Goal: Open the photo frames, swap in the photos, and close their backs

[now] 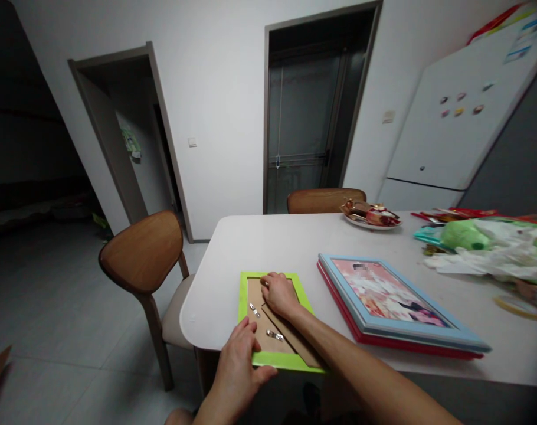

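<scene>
A lime-green picture frame (245,295) lies back side up near the front edge of the white table. Its brown backing board (256,324) shows, with a long support flap (301,342) folded over its right part. My left hand (239,360) grips the frame's lower left corner, its fingers on the left side and thumb along the bottom edge. Two silver metal fittings (275,335) sit on the board between my hands. Near the frame's top, my right hand (281,294) is closed with curled fingertips against the board; what they pinch is hidden.
To the right lies a stack of blue and red picture frames (383,295). Farther back are a plate of wrapped items (370,215), a green plush and plastic bags (481,239), and a tape roll (519,307). Wooden chairs (147,251) stand left and behind the table.
</scene>
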Demonstrator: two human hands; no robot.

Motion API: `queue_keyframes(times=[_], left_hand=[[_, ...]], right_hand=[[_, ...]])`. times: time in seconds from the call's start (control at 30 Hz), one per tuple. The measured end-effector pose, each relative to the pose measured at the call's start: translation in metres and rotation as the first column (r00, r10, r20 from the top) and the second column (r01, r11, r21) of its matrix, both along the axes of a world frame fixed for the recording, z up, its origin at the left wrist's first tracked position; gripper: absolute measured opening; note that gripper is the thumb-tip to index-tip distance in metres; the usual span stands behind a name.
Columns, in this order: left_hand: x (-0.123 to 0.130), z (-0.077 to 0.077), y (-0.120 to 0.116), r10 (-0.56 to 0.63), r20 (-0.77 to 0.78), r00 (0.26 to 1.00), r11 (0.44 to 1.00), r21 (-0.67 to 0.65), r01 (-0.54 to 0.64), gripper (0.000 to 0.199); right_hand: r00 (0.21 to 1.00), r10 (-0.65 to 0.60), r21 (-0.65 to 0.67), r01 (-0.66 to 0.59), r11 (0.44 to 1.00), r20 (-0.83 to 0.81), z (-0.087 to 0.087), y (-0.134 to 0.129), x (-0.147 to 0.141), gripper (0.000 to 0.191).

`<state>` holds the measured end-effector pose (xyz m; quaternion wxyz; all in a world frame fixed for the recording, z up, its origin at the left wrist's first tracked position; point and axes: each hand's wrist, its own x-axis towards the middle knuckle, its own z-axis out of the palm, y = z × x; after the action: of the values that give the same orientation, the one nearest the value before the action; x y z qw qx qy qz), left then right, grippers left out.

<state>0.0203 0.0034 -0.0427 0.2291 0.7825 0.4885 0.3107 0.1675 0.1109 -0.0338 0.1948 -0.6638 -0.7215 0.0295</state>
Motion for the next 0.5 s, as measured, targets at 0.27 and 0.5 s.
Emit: queue_keyframes(times=[0.27,0.5], left_hand=[[-0.001,-0.001,-0.001,-0.034,0.008,0.999,0.999,0.011,0.034,0.032],[-0.002,0.001,0.002,-0.018,-0.005,1.0,1.0,-0.016,0.018,0.032]], right_hand=[[0.989,0.143,0.033,-0.142,0.989,-0.023,0.004,-0.005,-0.003,0.026],[0.99,0.129,0.052,-0.126,0.991,-0.054,0.013,-0.018,0.028,0.031]])
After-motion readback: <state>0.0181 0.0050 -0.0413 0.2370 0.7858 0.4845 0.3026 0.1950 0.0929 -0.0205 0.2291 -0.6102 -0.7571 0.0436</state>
